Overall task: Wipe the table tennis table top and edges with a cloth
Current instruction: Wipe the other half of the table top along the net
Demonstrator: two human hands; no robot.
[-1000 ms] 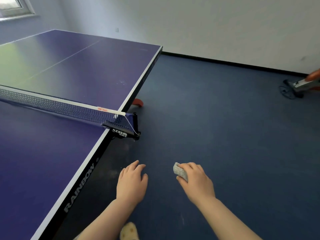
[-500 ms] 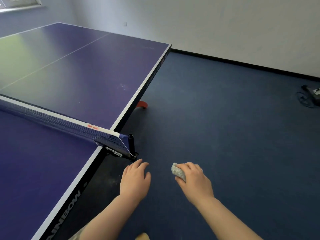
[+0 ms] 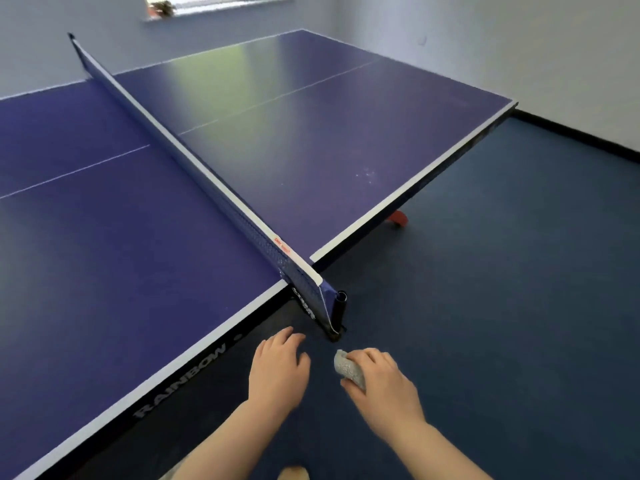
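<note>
Cloth (image 3: pixel 349 369): small, grey, bunched into a wad. Held in the right hand (image 3: pixel 382 386), fingers curled over it, with one end sticking out past the fingertips toward the left. It is off the bench, in the air above the floor, just right of the bench's near side edge and just short of the net post (image 3: pixel 338 308).

Left hand (image 3: pixel 278 368): palm down, fingers loosely extended and slightly spread, holding nothing. It sits beside the right hand, close to the black side rail of the bench; contact with the rail cannot be confirmed. Both forearms are bare.

Bench (image 3: pixel 121 254): table tennis table, purple-blue top, white border line along the edges and a thin white centre line. The side rail bears the lettering "RAINBOW" (image 3: pixel 181 381). A few pale specks (image 3: pixel 367 174) show on the far half near the right-hand edge.

Net (image 3: pixel 194 161): stretched across the middle, white top band, small red label near the close end. The post clamps onto the near side of the bench.

Surroundings: dark blue floor (image 3: pixel 502 289); a red-orange piece (image 3: pixel 400 218) shows at floor level under the far half's edge. Pale walls with dark skirting; a window sill (image 3: pixel 214 6) at the top of the view.
</note>
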